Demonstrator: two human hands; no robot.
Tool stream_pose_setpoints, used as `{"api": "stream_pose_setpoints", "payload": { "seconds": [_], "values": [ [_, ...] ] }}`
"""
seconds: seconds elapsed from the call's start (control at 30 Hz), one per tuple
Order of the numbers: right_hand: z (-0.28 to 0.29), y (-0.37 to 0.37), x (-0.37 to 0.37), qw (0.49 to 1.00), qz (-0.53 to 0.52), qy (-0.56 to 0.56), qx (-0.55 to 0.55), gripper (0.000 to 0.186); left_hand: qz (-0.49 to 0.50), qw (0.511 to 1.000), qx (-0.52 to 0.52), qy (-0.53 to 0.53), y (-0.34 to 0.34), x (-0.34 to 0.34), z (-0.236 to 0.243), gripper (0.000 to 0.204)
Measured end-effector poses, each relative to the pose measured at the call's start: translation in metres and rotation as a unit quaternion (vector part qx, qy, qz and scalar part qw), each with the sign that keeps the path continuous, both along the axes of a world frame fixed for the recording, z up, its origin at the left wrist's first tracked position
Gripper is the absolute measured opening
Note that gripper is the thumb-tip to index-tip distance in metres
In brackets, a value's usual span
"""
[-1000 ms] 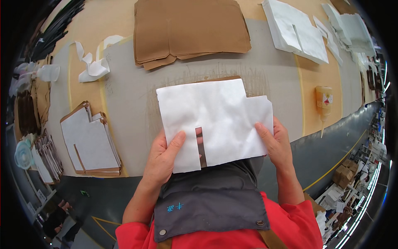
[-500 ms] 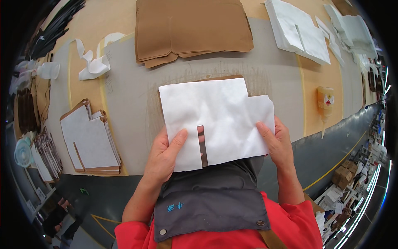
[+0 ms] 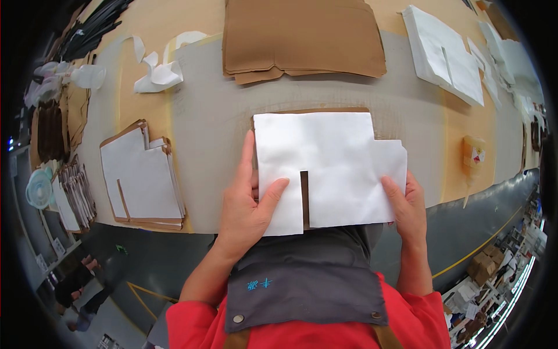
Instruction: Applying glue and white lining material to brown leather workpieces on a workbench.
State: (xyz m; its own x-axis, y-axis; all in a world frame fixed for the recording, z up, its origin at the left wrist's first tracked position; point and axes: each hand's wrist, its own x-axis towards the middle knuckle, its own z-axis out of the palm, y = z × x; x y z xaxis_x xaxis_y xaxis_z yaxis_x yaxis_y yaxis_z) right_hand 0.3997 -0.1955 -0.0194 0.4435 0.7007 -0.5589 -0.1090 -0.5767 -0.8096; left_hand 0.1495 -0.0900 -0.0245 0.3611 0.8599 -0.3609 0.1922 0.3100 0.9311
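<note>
Nearest: grey apron (image 3: 305, 296) over a red top (image 3: 421, 320). Just past it, white sheet (image 3: 343, 168) is held btwn both hands, over the desk's (image 3: 203, 134) near edge. L hand (image 3: 247, 203) grips its lwr L side — thumb flat on front, index finger up along the edge, other fingers partly hidden behind. R hand (image 3: 407, 203) pinches the lwr R side, thumb on front, fingers mostly out of sight behind. Sheet has a slot from the bottom edge and a notch at upper R; brown layer (image 3: 314, 110) peeks out along the top. Sheet blocks view of the desk under it.

Farther L, well apart from L hand: white-and-brown stack (image 3: 139, 180), similar cut. R of R hand: squeeze bottle (image 3: 475, 152), nozzle toward near edge. Beyond the sheet — brown stack (image 3: 302, 41), w/ white stack (image 3: 429, 41) to its R, curled white strip (image 3: 160, 75) to its L. Far L corner: black strips (image 3: 87, 35).
</note>
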Motion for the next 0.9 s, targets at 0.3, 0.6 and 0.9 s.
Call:
{"api": "stream_pose_setpoints", "payload": {
  "seconds": [0.3,0.6,0.9],
  "values": [
    [-0.0016,-0.0012,0.0031,1.000,0.011,0.010,0.010,0.034,-0.087,0.982,0.049,0.163,0.0031,-0.0068,0.0033,0.054],
    [0.0021,-0.0002,0.0013,0.999,0.013,-0.015,0.027,0.031,-0.071,0.987,0.055,0.135,0.0019,-0.0053,-0.0006,0.049],
    [-0.0028,-0.0016,0.0002,0.999,0.010,-0.039,0.022,0.030,-0.085,0.984,0.050,0.147,0.0020,-0.0058,-0.0001,0.051]
  ]
}}
